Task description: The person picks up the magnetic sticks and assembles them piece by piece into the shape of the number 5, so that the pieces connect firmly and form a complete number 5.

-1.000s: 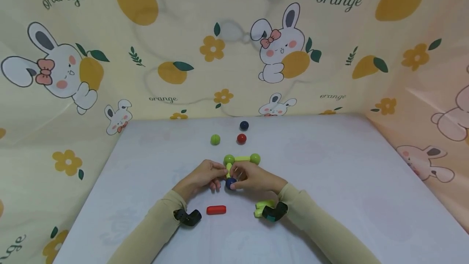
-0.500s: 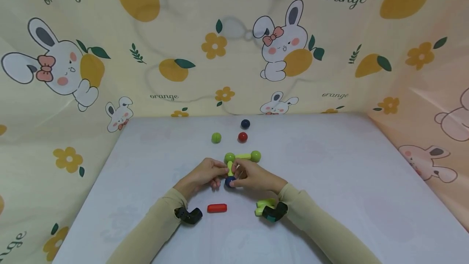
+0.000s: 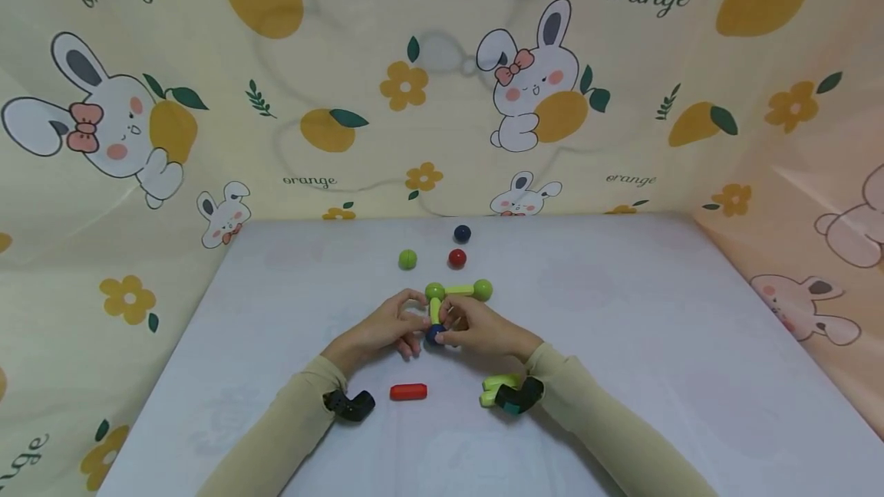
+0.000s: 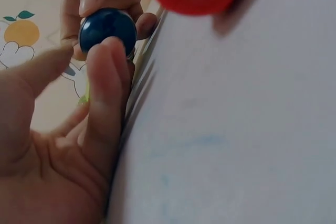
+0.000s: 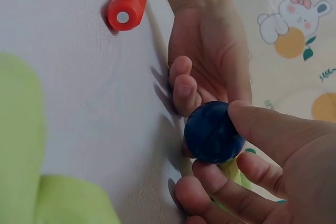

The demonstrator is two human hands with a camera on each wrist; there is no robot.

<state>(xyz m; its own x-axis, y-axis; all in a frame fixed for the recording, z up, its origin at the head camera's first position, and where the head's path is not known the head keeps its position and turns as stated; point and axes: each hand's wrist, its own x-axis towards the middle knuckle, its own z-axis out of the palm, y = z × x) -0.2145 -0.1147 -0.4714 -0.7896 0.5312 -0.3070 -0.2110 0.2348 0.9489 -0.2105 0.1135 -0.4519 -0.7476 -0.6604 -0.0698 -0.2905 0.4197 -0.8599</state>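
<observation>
In the head view, a yellow-green stick (image 3: 435, 311) runs from a dark blue ball (image 3: 434, 334) to a green ball (image 3: 434, 292). Another yellow-green stick (image 3: 459, 291) joins that green ball to a second green ball (image 3: 483, 290). My right hand (image 3: 483, 330) pinches the blue ball (image 5: 214, 132) between thumb and fingers, as the right wrist view shows. On the left side of the upright stick is my left hand (image 3: 387, 328), its thumb and index finger spread apart. Its fingers (image 4: 105, 77) come close to the blue ball in the left wrist view; contact is unclear.
A red stick (image 3: 408, 392) lies nearer my body, between the forearms. Yellow-green sticks (image 3: 499, 386) lie partly behind the right wrist camera. Farther back are a loose green ball (image 3: 407, 259), a red ball (image 3: 457, 258) and a dark blue ball (image 3: 462, 234).
My left index finger has lifted away from the stick it was pinching. The joined balls and sticks have shifted slightly away from me. My right hand keeps hold of the blue ball.
</observation>
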